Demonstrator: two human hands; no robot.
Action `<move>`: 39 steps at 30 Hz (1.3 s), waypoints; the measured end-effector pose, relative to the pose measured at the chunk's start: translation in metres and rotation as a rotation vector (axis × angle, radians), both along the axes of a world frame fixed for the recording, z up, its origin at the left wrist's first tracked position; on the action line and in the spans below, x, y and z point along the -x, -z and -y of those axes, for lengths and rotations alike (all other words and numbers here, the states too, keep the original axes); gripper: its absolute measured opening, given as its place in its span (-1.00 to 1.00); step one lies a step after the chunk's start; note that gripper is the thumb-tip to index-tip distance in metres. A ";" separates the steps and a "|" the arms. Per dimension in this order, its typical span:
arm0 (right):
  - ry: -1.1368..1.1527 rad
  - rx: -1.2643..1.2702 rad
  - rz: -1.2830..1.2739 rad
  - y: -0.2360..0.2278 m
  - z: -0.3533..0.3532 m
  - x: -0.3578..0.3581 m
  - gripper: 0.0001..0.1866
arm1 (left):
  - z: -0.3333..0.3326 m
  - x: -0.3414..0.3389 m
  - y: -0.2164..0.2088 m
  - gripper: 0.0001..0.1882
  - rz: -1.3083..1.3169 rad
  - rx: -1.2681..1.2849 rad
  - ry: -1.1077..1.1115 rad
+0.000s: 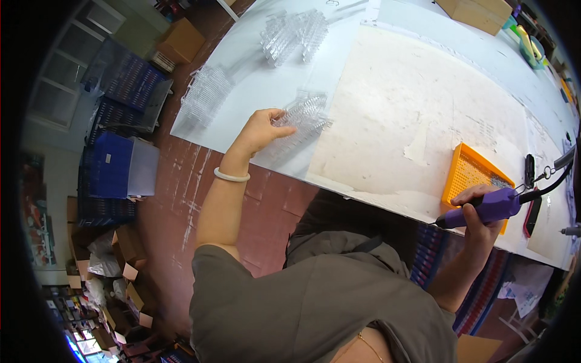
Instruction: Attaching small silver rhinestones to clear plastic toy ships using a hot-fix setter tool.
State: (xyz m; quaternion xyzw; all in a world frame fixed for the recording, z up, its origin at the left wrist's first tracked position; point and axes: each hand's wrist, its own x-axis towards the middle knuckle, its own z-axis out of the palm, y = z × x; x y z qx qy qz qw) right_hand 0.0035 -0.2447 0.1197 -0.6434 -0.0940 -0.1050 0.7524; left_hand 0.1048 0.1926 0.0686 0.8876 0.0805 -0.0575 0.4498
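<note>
My left hand [265, 132], with a white bangle on its wrist, has its thumb and fingers around the near-left edge of a pile of clear ribbed plastic pieces [305, 115] on the white table. Fingertips are partly lost against the clear plastic. At the right, my right hand [478, 221] is wrapped around a purple electric screwdriver [499, 206]. Its black tip points left, near the table's front edge. Just behind that hand sits an orange perforated tray [458, 169] with small metal bits, likely screws, at its right end.
More clear plastic piles [293, 36] lie farther back, with another [206, 94] at the table's left corner. A worn pale board [387, 109] covers the middle. A cardboard box [478, 13] stands at the back. Blue crates [112, 163] are stacked left on the red floor.
</note>
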 end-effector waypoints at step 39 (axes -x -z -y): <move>0.241 0.097 0.073 0.003 0.032 0.030 -0.71 | 0.192 0.006 0.007 -0.57 0.250 0.058 0.589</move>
